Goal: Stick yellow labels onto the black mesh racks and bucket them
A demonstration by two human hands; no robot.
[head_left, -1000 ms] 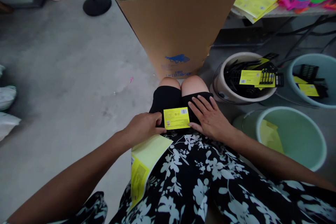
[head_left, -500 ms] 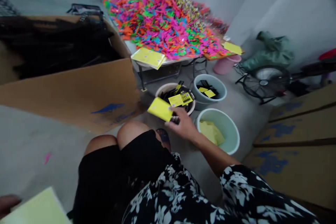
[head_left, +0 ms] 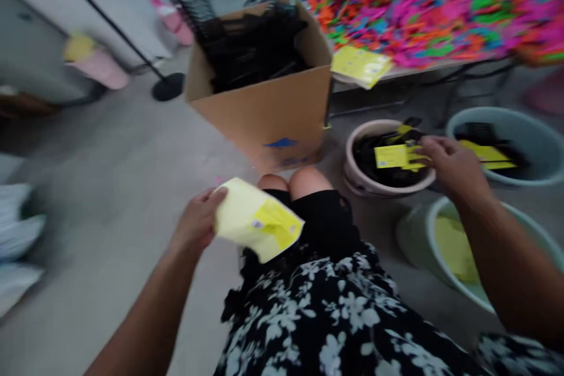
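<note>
My left hand (head_left: 196, 223) grips a curled stack of pale yellow cards (head_left: 255, 223) above my lap, near my knees. My right hand (head_left: 453, 167) reaches out over the rim of a cream bucket (head_left: 352, 173) full of black combs, with its fingers at a yellow card (head_left: 391, 156) that lies on top. Motion blur hides whether the fingers are closed on that card. I sit in a black floral dress (head_left: 335, 305) and black shorts.
An open cardboard box (head_left: 264, 111) of black items stands ahead. A light green bucket (head_left: 524, 229) with yellow cards is at my right, a blue bucket (head_left: 506, 117) beyond it. A table (head_left: 396, 70) heaped with colourful pieces and yellow cards (head_left: 361, 66) runs along the back right. A black stand base (head_left: 167, 87) is at left.
The yellow card left my lap in my right hand and travelled to the cream bucket. My left hand lifted the stack of cards up in front of my knees. My head swung around.
</note>
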